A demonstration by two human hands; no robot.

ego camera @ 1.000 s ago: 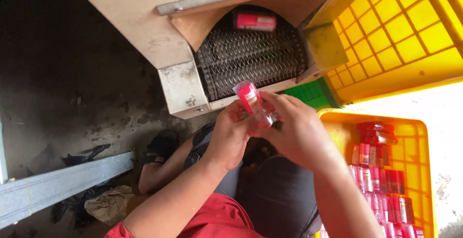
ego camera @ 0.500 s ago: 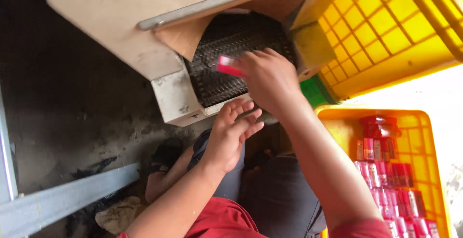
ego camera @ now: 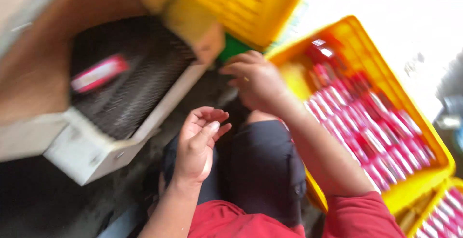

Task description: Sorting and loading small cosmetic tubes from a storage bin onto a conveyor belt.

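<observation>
Left hand (ego camera: 197, 144) loosely cupped, palm up, empty above the lap; right hand (ego camera: 255, 81) half-curled, empty, beside the yellow crate (ego camera: 436, 168) of red packets (ego camera: 366, 132). One red packet (ego camera: 99, 73) on the dark ridged belt (ego camera: 135, 91); crate packets too blurred to count.

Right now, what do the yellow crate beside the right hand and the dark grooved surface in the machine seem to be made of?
The yellow crate looks like moulded plastic: one bright colour throughout, with a thick rounded rim and a slight sheen. The dark grooved surface seems to be ribbed metal or rubber; motion blur leaves this open. It shows close parallel ridges and looks matte. A small red and white packet lies on it.
</observation>
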